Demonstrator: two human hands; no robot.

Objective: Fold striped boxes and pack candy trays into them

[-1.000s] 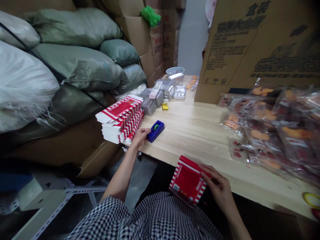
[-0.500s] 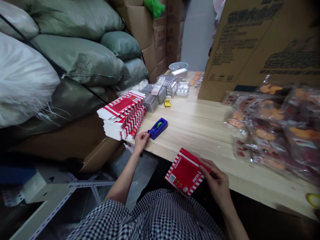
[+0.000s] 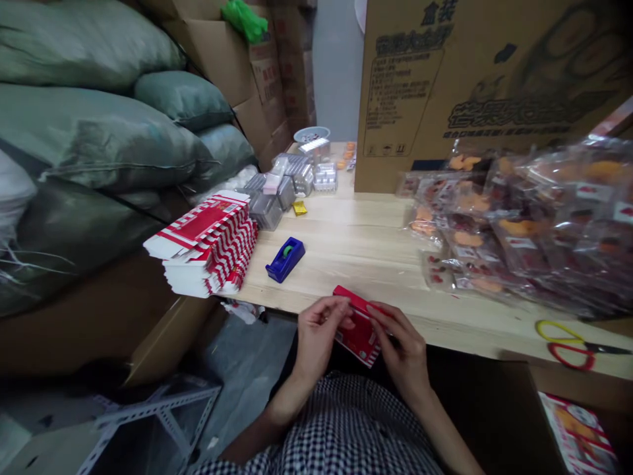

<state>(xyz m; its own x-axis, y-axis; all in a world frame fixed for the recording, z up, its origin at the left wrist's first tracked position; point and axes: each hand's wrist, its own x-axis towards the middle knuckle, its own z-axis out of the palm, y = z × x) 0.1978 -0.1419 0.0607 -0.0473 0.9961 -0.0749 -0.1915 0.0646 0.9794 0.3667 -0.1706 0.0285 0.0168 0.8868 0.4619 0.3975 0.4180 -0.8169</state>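
Observation:
A small red box (image 3: 360, 338) with red-and-white striped edges is held low over the table's front edge. My right hand (image 3: 404, 346) grips its right side between thumb and fingers. At the box's upper left, my left hand (image 3: 319, 333) has thumb and forefinger pinched together; anything between them is too small to make out. A blue tape dispenser (image 3: 285, 260) with a green core stands on the table beyond my left hand. Left of it is a stack of flat red-and-white striped cartons (image 3: 208, 241).
Clear plastic boxes (image 3: 281, 188) and a yellow packet (image 3: 299, 208) lie farther back. Bagged goods (image 3: 499, 224) pile up on the right before a large cardboard carton (image 3: 415, 105). Scissors (image 3: 573, 346) rest near the front right edge. Stuffed sacks (image 3: 119, 132) line the left.
My left hand has left the tape dispenser's front end and come right to the box. The box sits more upright in my right hand. The view has turned right.

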